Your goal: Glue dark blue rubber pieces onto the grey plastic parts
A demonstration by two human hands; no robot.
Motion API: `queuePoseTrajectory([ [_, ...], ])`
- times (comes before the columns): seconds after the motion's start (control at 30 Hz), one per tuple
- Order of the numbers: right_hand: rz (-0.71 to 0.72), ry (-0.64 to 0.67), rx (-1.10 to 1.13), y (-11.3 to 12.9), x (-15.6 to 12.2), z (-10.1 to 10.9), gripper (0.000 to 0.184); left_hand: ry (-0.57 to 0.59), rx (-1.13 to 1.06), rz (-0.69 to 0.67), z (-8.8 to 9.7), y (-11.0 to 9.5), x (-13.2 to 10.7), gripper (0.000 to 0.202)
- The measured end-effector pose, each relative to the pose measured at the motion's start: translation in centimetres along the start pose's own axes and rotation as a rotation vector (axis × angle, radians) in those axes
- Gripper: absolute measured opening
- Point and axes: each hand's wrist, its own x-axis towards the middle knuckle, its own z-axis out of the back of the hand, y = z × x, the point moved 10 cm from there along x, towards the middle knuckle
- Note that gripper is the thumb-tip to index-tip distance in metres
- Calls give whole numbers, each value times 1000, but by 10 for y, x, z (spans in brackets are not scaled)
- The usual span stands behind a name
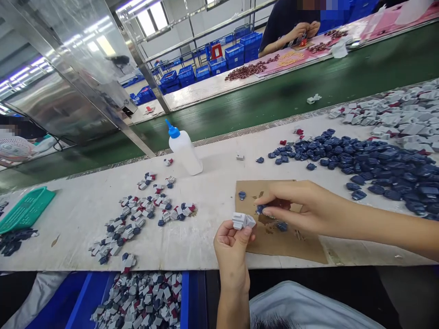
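Observation:
Pinched in my left hand [233,244] is a light grey plastic part [241,221] with stepped block shapes, held over the near-left edge of a brown cardboard sheet [288,249]. My right hand [295,203] reaches in from the right, thumb and forefinger closed on a small dark blue plastic piece [259,209] above the cardboard. The two hands are a short way apart. Another dark blue piece [242,195] lies on the cardboard's far left, and one more [282,226] lies just below my right hand. Dark wet-looking stains mark the cardboard.
A white squeeze bottle [187,153] with a blue tip stands beyond. Dark blue pieces [377,164] and grey parts [404,114] are heaped right. Assembled pieces [137,210] lie left, above a filled blue bin [185,301]. A green basket [30,208] sits far left. Another person [284,27] works across the green belt.

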Motion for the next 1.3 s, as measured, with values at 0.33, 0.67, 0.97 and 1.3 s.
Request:
queuePoseTrajectory([
  [0.33,-22,184,63,11,4,-14,16,107,64,-87,-10,-7,-2,25],
  [0.67,-291,345,396,-27,1,-39,18,164,62,-58,-16,4,7,25],
  [0.97,-426,45,348,-73,22,-17,54,204,161,70,-19,4,23,32],
  [1.3,-698,-411,-381,-221,77,145,49,-381,1308,-662,47,-95,43,38],
])
